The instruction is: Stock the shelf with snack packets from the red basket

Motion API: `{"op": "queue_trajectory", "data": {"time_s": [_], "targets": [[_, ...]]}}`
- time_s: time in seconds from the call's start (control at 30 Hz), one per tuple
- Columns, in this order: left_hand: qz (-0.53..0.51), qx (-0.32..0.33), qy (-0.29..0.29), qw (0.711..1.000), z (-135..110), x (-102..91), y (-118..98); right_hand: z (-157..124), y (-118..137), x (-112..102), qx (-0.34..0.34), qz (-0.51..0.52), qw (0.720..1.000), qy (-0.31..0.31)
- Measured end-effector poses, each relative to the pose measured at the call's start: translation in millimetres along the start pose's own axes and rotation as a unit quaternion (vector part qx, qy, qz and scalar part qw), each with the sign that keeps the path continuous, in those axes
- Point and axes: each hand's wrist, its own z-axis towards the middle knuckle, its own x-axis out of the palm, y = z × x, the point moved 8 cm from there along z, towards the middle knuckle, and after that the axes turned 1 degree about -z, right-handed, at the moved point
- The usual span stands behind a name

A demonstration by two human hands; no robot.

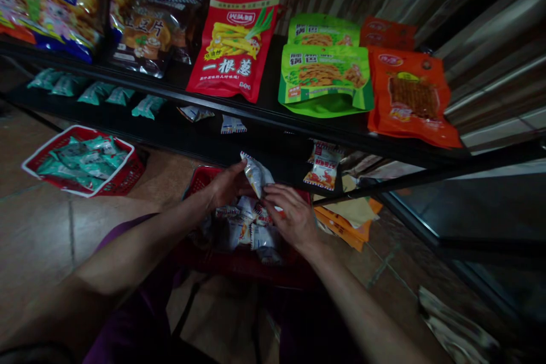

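Both my hands grip a small white snack packet (257, 175) above a red basket (239, 264) by the lower shelf. My left hand (228, 185) has its fingers closed on the packet's left side, partly hidden behind it. On the lower right end, the fingers of my right hand (292, 213) pinch the same packet. Below them, several small white snack packets (239, 233) with red print lie piled in the basket. A similar red-and-white packet (324, 165) rests on the lower shelf at the right.
A second red basket (132, 173) with a white rim holds teal packets at the left. Teal packets (97, 92) line the lower shelf (179, 133). The upper shelf bears a red bag (234, 45), green pouches (326, 79) and orange bags (412, 96). Orange packaging (345, 227) lies on the floor.
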Motion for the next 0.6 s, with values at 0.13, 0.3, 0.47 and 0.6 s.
{"op": "queue_trajectory", "data": {"time_s": [0.13,0.3,0.47,0.6], "targets": [[-0.006,0.047,-0.028,0.998,0,-5.2,-5,-1,13,14,-0.039,-0.036,0.998,0.042],[-0.025,0.065,-0.055,0.996,2,-10.2,-5,-4,17,29,-0.048,-0.055,0.996,0.058],[-0.053,0.075,-0.056,0.994,6,-12.2,-4,-4,22,37,-0.059,-0.045,0.994,0.076],[-0.060,0.073,-0.067,0.993,6,-13.6,-5,1,11,23,0.007,-0.004,0.999,0.035]]}}
